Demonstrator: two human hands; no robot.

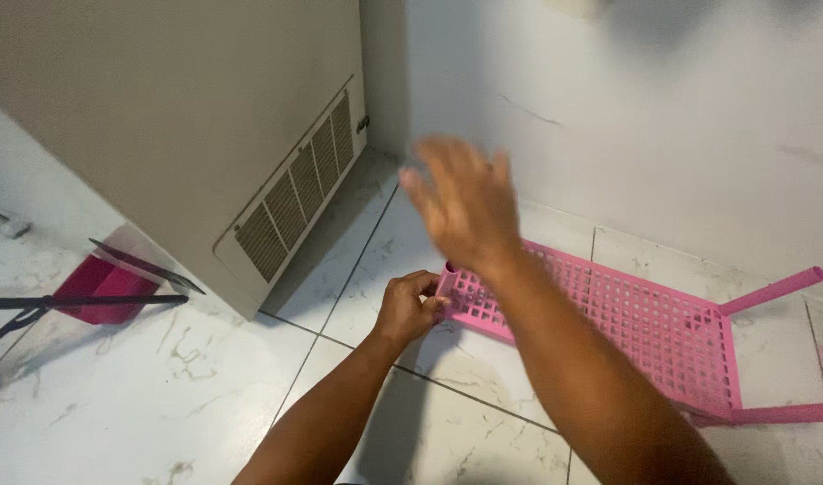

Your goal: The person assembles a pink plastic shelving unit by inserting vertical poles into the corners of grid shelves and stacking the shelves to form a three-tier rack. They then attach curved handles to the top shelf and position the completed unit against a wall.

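A pink plastic lattice shelf [645, 328] lies flat on the white marble floor, with pink tube legs sticking out at its right end. My left hand [410, 306] is closed around the shelf's near left corner, by a short socket. Raised in the air above the same end, my right hand [464, 202] is blurred, its fingers spread and holding nothing. My right forearm crosses over the middle of the shelf and hides part of it.
A beige appliance [205, 117] with a vent grille [296, 190] stands at the left against the white wall [663, 117]. A pink dustpan [101, 289] and black rods [79, 302] lie on the floor at far left.
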